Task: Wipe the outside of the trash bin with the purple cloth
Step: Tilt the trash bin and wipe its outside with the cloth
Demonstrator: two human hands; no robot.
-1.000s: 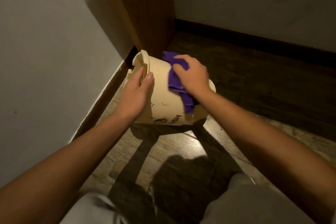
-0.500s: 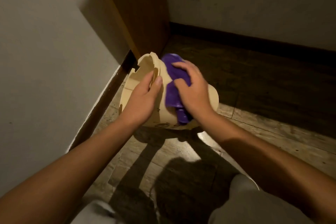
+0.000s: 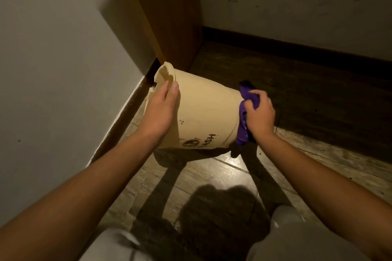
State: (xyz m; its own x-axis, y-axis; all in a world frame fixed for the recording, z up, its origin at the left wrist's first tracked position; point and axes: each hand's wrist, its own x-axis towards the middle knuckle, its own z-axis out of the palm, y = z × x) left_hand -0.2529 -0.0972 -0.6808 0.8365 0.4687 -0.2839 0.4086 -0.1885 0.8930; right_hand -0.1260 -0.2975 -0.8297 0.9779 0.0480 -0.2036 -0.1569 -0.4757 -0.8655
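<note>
A cream plastic trash bin [image 3: 209, 112] with dark lettering is tipped on its side above the floor, its open mouth toward the left wall. My left hand [image 3: 161, 110] grips its chipped rim, thumb on the outside wall. The purple cloth [image 3: 247, 112] is bunched against the bin's bottom end at the right. My right hand [image 3: 259, 115] is closed on that cloth and presses it to the bin's base. The bin's far side and inside are hidden.
A pale wall [image 3: 59, 70] with a dark baseboard runs along the left. A brown wooden panel [image 3: 169, 17] stands in the corner right behind the bin. Wood-plank floor [image 3: 212, 176] lies below, darker to the right. My grey-clad knees [image 3: 297, 237] are at the bottom.
My right hand slid the cloth from the bin's upper side wall over to its bottom end at the right. The bin turned so more of its side faces me.
</note>
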